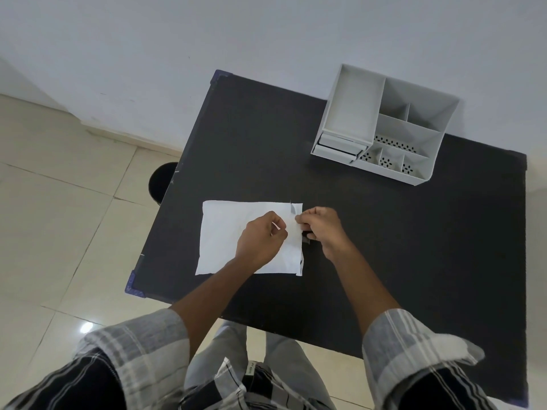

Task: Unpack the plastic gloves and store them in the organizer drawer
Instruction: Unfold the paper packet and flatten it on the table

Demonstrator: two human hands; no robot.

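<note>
A flat white plastic packet (225, 232) lies on the black table (384, 247), near its left side. My left hand (262, 239) rests on the packet and pinches it near the right end. My right hand (321, 227) pinches the packet's right edge, where a small torn flap stands up at the top corner. Both hands are closed on the packet. The grey desk organizer (384, 125) stands at the table's far right, with two small drawers (337, 147) at its lower left, both shut. The gloves themselves are hidden inside the packet.
A black round bin (161, 182) stands on the tiled floor just left of the table. The wall runs behind the organizer. Blue corner guards mark the table's left corners. My legs are under the near edge.
</note>
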